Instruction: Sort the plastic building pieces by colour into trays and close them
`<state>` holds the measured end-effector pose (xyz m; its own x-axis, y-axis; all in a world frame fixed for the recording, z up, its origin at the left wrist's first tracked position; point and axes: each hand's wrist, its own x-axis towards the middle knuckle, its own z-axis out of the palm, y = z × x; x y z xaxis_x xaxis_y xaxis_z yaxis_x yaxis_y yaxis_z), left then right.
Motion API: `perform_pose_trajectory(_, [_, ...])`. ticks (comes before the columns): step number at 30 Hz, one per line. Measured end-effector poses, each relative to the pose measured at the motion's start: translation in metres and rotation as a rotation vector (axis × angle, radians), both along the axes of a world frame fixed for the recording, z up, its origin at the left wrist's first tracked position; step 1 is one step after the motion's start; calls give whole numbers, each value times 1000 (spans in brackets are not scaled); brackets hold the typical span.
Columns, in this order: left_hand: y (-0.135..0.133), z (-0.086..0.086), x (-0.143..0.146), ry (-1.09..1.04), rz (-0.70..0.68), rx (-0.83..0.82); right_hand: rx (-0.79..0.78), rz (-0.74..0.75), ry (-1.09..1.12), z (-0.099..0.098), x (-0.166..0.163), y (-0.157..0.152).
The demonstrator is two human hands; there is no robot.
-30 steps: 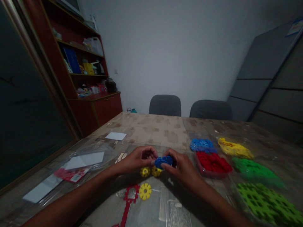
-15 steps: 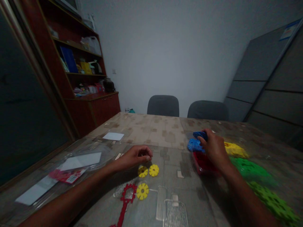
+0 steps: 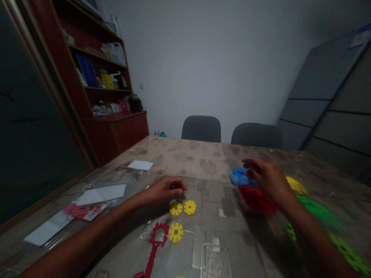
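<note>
My right hand (image 3: 266, 177) is over the tub of blue pieces (image 3: 242, 177) on the right, thumb and fingers apart, with nothing visible between them. Just below it stands a clear tub of red pieces (image 3: 255, 199), partly hidden by the hand. My left hand (image 3: 171, 187) is loosely curled, with a small gap between thumb and fingers and no piece seen in it. Close in front of it lie two yellow notched discs, a left one (image 3: 176, 209) and a right one (image 3: 189, 207). Nearer me, another yellow disc (image 3: 175, 233) touches or adjoins a red toothed ring with a stem (image 3: 159, 235).
Yellow pieces (image 3: 296, 185), green pieces (image 3: 320, 211) and light green pieces (image 3: 348, 253) lie at the right, partly behind my forearm. Clear packaging with white cards (image 3: 101, 194) and a red packet (image 3: 84, 211) lies left. Two grey chairs stand beyond the table.
The dark blue pieces that my right hand held are no longer in its fingers, which have spread above the blue tub. My left hand stays about where it was. The view has shifted slightly.
</note>
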<state>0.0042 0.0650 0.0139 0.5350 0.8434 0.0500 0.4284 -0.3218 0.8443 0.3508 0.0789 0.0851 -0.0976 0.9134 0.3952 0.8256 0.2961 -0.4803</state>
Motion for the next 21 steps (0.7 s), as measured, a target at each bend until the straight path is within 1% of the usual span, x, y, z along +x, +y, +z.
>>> perform_pose_trajectory(1, [0,1,-2,28,-11,8,-16,45,-5,-1,-7,-4])
perform_pose_trajectory(3, [1,5,-8,91,-36,23,-61,146,-22,-9,-24,-11])
perform_pose_trajectory(7, [1,11,-20,241,-62,45,-166,332,-74,-41,-65,-24])
perform_pose_trajectory(11, [0,14,-23,367,-65,37,-254,447,-127,-71,-97,-41])
perform_pose_trajectory(13, [-1,14,-22,405,-70,38,-290,467,-154,-78,-108,-48])
perform_pose_trajectory(15, [-3,14,-19,434,-75,51,-320,460,-179,-82,-117,-52])
perform_pose_trajectory(21, [-5,11,-16,494,-71,82,-365,412,-176,-84,-128,-50])
